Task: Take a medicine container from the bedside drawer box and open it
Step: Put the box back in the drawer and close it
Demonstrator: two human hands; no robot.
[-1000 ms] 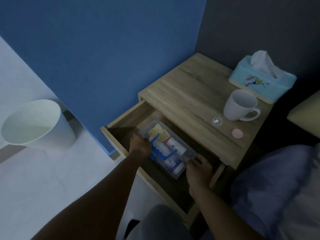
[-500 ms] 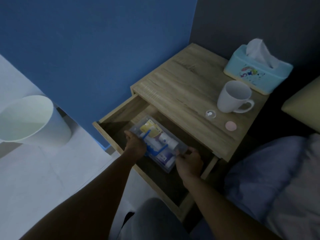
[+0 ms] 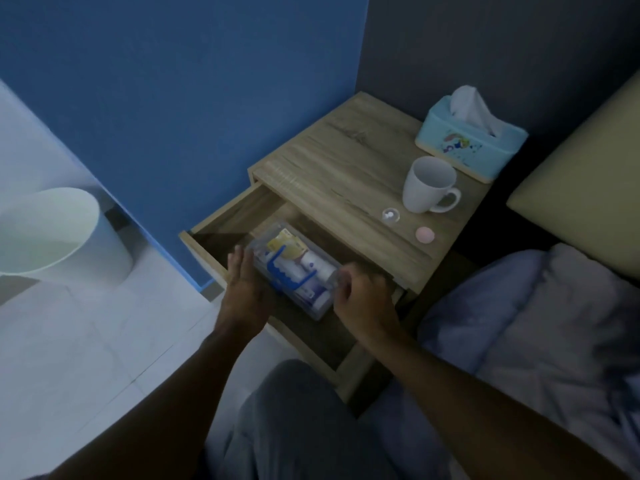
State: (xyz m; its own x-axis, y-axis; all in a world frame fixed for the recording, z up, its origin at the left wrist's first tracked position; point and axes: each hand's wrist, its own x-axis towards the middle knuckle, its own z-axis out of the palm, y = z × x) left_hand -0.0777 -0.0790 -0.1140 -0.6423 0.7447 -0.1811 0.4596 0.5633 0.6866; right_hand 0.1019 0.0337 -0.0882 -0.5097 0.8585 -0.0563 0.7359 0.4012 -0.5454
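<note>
The wooden bedside table has its drawer (image 3: 221, 220) pulled out. Over the drawer sits a clear plastic medicine box (image 3: 294, 268) with a blue handle, packed with tubes and packets. My left hand (image 3: 244, 289) presses flat against the box's left side, fingers extended. My right hand (image 3: 363, 299) curls around the box's right end. Both hands hold the box between them, and it looks lifted slightly above the drawer floor. Its lid is closed.
On the tabletop (image 3: 346, 174) stand a white mug (image 3: 429, 190), a light blue tissue box (image 3: 471, 140), a small clear round cap (image 3: 390, 215) and a pink round disc (image 3: 424, 235). A white waste bin (image 3: 59, 237) stands on the floor at left. Bedding (image 3: 536, 323) lies at right.
Both hands have tightened their hold on the clear box and raised it a little from the drawer. My left hand's fingers have flattened along its side.
</note>
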